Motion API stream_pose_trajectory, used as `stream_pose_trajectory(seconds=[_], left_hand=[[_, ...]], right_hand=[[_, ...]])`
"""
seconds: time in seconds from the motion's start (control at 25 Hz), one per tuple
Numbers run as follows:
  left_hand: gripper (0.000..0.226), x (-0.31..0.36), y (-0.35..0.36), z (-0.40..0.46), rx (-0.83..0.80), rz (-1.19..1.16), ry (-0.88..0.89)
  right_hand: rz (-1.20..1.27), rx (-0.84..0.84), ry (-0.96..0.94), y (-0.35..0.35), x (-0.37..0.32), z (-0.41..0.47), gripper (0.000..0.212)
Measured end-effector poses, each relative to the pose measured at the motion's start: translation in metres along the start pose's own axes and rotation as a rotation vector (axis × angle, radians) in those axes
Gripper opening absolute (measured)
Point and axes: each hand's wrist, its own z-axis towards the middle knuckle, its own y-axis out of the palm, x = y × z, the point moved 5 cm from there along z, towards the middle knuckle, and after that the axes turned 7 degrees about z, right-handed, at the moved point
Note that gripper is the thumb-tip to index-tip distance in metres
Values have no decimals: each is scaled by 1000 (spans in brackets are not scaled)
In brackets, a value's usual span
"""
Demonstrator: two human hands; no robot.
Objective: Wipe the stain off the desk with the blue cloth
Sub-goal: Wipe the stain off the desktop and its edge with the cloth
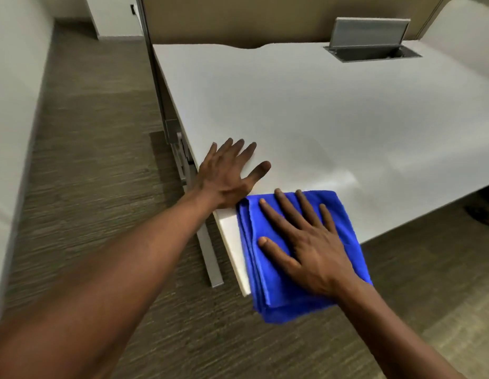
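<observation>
Right hand (311,242), fingers spread flat, presses blue cloth (300,258) at table (347,119) corner | faint stain (317,149) lies just ahead | left hand (227,173) flat, fingers apart, beside it.

I see my right hand (306,242) flat on the folded cloth (344,214), at the near corner of the desk (319,110). My left hand (227,173) lies flat on the desk, just left of those fingers. Far beyond the fingertips sits the open cable box (371,50).

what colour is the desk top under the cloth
White, plain and unpatterned; the head view shows the desk best, beneath the blue cloth.
</observation>
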Motion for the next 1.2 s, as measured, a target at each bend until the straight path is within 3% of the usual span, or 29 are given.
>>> stream_pose_trajectory(seconds=[0.16,0.32,0.4,0.56,0.72,0.92,1.04,1.2], left_hand=[[93,0,0,-2,18,24,11],[93,-1,3,0,39,14,3],[91,1,2,-1,55,11,0],[93,-1,1,-1,53,2,1],[94,-1,4,-1,88,6,4],[87,-4,8,0,150,-10,9],[85,-2,8,0,175,-40,17],[84,-4,5,-1,144,-52,3]], right_hand=[[2,9,174,-23,62,16,70],[31,53,318,-25,61,64,69],[67,41,260,-23,41,78,70],[56,0,-42,-13,23,51,75],[55,54,101,-15,50,42,74],[84,95,306,-21,43,92,80],[90,47,256,-19,22,120,76],[44,-23,26,-23,16,126,63]])
